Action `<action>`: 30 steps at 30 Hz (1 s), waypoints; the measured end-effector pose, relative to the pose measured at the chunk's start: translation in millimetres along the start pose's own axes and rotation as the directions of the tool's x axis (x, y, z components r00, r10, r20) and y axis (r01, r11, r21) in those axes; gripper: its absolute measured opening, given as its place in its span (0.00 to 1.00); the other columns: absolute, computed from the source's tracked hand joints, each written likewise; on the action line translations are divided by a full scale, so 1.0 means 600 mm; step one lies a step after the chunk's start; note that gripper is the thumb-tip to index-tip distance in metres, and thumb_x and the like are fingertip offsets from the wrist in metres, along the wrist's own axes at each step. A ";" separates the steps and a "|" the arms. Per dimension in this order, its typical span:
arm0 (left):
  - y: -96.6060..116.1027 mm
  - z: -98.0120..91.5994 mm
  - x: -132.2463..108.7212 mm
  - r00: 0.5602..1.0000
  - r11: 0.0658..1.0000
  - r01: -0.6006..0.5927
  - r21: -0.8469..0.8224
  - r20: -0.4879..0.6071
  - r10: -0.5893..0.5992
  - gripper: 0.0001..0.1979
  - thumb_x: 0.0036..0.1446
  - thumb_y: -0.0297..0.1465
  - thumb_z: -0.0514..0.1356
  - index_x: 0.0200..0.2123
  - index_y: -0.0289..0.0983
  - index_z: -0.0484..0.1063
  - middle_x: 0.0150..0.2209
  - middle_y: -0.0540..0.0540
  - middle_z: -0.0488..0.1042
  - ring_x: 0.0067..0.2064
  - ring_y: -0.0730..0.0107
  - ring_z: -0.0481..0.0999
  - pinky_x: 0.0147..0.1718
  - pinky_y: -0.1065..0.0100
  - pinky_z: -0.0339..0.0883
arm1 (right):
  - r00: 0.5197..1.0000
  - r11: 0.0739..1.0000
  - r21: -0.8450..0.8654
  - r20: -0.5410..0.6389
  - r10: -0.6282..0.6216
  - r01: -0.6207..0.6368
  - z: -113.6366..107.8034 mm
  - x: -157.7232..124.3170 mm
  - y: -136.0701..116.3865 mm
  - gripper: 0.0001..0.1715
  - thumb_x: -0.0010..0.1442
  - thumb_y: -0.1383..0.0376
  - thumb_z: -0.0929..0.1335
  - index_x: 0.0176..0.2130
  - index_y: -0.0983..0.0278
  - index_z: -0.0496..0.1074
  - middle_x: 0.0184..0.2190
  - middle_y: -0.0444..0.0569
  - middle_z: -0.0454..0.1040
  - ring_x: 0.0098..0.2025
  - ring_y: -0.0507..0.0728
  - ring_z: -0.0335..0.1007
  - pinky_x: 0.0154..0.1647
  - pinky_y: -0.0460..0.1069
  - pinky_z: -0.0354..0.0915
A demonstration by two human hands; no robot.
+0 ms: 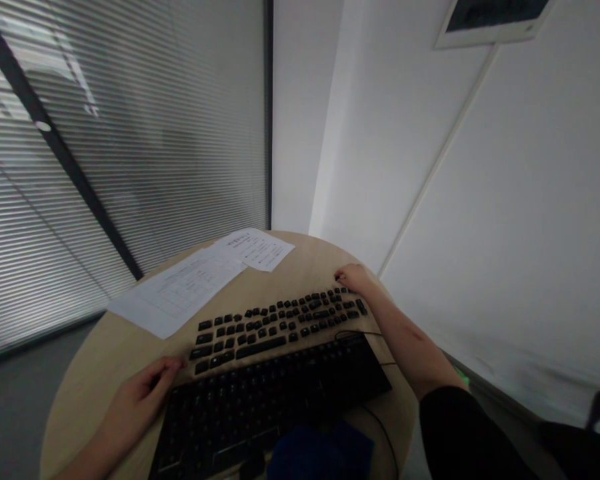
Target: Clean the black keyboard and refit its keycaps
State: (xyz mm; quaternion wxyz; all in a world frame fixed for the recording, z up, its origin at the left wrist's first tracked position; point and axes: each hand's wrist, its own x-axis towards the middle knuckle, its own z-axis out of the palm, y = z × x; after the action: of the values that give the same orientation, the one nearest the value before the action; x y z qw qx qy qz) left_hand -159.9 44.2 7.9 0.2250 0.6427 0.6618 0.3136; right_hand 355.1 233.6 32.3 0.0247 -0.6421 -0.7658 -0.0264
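Observation:
Many loose black keycaps lie in rows on the round wooden table. Below them sits a black keyboard, its near edge partly covered by a blue object. My right hand is at the far right end of the keycap rows, fingers closed around a small dark piece that looks like a keycap. My left hand rests on the table beside the keyboard's upper left corner, its fingers curled and pressed together; whether anything is between the fingertips is too small to tell.
Printed sheets lie at the table's far left side. A blue cloth-like object is at the near edge. A thin black cable runs beside the keyboard. Blinds and a white wall stand behind the table.

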 end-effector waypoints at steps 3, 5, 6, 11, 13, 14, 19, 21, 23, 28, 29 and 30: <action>-0.005 0.002 0.002 1.000 1.000 0.000 0.017 0.019 -0.001 0.26 0.53 0.55 0.53 0.33 0.41 0.80 0.36 0.45 0.85 0.40 0.54 0.84 0.41 0.63 0.76 | 0.996 0.999 0.034 -0.086 -0.028 0.031 -0.021 -0.023 -0.003 0.16 0.64 0.64 0.69 0.50 0.57 0.81 0.51 0.50 0.81 0.57 0.61 0.73 0.62 0.55 0.62; -0.011 0.004 0.003 1.000 1.000 -0.006 0.025 0.022 0.005 0.27 0.53 0.56 0.53 0.33 0.41 0.80 0.37 0.45 0.85 0.41 0.53 0.84 0.41 0.62 0.76 | 0.984 0.995 0.080 -0.175 -0.045 0.060 -0.035 -0.053 0.004 0.16 0.65 0.64 0.69 0.51 0.57 0.81 0.52 0.50 0.81 0.57 0.61 0.73 0.62 0.55 0.63; -0.015 0.005 0.004 1.000 1.000 -0.007 0.028 0.021 0.006 0.27 0.53 0.56 0.52 0.34 0.41 0.80 0.37 0.45 0.85 0.41 0.53 0.84 0.42 0.62 0.77 | 0.968 0.989 0.123 -0.244 -0.050 0.082 -0.041 -0.072 0.010 0.16 0.65 0.64 0.69 0.50 0.57 0.81 0.51 0.50 0.81 0.56 0.61 0.74 0.61 0.55 0.64; -0.026 0.009 0.006 1.000 0.999 -0.012 0.040 0.010 0.012 0.28 0.53 0.56 0.52 0.34 0.41 0.80 0.38 0.44 0.85 0.42 0.51 0.84 0.43 0.60 0.77 | 0.850 0.893 0.423 -0.518 0.096 0.157 -0.049 -0.197 0.053 0.13 0.62 0.59 0.70 0.45 0.59 0.82 0.44 0.51 0.83 0.47 0.62 0.79 0.54 0.58 0.71; -0.026 0.010 0.005 1.000 0.999 -0.022 0.048 0.014 0.022 0.28 0.53 0.56 0.53 0.35 0.41 0.80 0.39 0.44 0.85 0.42 0.52 0.84 0.44 0.61 0.76 | 0.868 0.849 0.515 -0.468 0.163 0.118 -0.043 -0.248 0.062 0.14 0.61 0.56 0.71 0.44 0.59 0.82 0.43 0.51 0.83 0.44 0.62 0.79 0.51 0.58 0.72; -0.026 0.010 0.005 0.999 0.998 -0.029 0.053 0.020 0.028 0.27 0.54 0.55 0.52 0.35 0.41 0.80 0.39 0.44 0.85 0.42 0.53 0.84 0.43 0.61 0.76 | 0.888 0.828 0.552 -0.424 0.177 0.098 -0.038 -0.270 0.062 0.15 0.61 0.56 0.71 0.44 0.59 0.82 0.42 0.51 0.83 0.43 0.61 0.79 0.50 0.57 0.73; -0.018 0.011 0.005 0.998 0.996 -0.055 0.075 0.036 0.053 0.26 0.55 0.54 0.52 0.35 0.41 0.79 0.37 0.45 0.85 0.39 0.55 0.83 0.38 0.64 0.75 | 0.971 0.753 0.648 -0.235 0.052 0.117 -0.010 -0.345 0.023 0.12 0.61 0.59 0.71 0.43 0.60 0.82 0.43 0.51 0.82 0.44 0.59 0.78 0.49 0.54 0.72; -0.016 0.012 0.005 0.998 0.995 -0.058 0.080 0.036 0.055 0.26 0.55 0.54 0.52 0.35 0.42 0.79 0.36 0.46 0.85 0.38 0.56 0.83 0.38 0.64 0.75 | 0.983 0.742 0.659 -0.185 0.002 0.123 0.001 -0.356 0.001 0.11 0.62 0.60 0.71 0.43 0.61 0.82 0.43 0.51 0.81 0.43 0.59 0.77 0.46 0.52 0.72; -0.015 0.013 0.005 0.998 0.995 -0.053 0.088 0.033 0.051 0.26 0.55 0.55 0.52 0.35 0.42 0.79 0.35 0.46 0.85 0.38 0.56 0.83 0.37 0.64 0.75 | 0.992 0.746 0.659 -0.123 -0.016 0.094 0.011 -0.359 -0.017 0.11 0.61 0.62 0.71 0.43 0.61 0.81 0.41 0.51 0.81 0.40 0.58 0.77 0.43 0.52 0.72; -0.016 0.012 0.004 0.998 0.995 -0.055 0.087 0.026 0.053 0.27 0.54 0.54 0.51 0.35 0.40 0.79 0.36 0.45 0.85 0.38 0.55 0.83 0.38 0.64 0.75 | 0.998 0.762 0.645 -0.040 -0.042 0.058 0.021 -0.354 -0.038 0.13 0.60 0.65 0.71 0.46 0.60 0.81 0.42 0.50 0.82 0.40 0.59 0.77 0.44 0.53 0.71; -0.015 0.012 0.004 0.998 0.995 -0.057 0.085 0.025 0.055 0.26 0.54 0.54 0.52 0.35 0.40 0.79 0.36 0.45 0.85 0.38 0.55 0.83 0.39 0.63 0.75 | 0.999 0.768 0.638 -0.037 -0.037 0.052 0.022 -0.352 -0.040 0.14 0.60 0.66 0.71 0.46 0.60 0.81 0.42 0.50 0.82 0.40 0.59 0.77 0.44 0.53 0.71; -0.015 0.013 0.003 0.998 0.995 -0.059 0.083 0.022 0.058 0.26 0.54 0.54 0.52 0.35 0.40 0.79 0.36 0.44 0.85 0.39 0.55 0.83 0.40 0.63 0.75 | 0.999 0.776 0.629 -0.031 -0.030 0.043 0.023 -0.351 -0.041 0.15 0.60 0.66 0.72 0.47 0.60 0.81 0.41 0.50 0.82 0.39 0.59 0.77 0.43 0.53 0.72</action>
State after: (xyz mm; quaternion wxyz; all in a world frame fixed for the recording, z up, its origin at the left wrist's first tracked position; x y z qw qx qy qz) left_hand -161.0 47.4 -3.5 0.1950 0.6738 0.6531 0.2855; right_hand 367.8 23.5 3.4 0.2448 -0.5817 -0.7426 0.2243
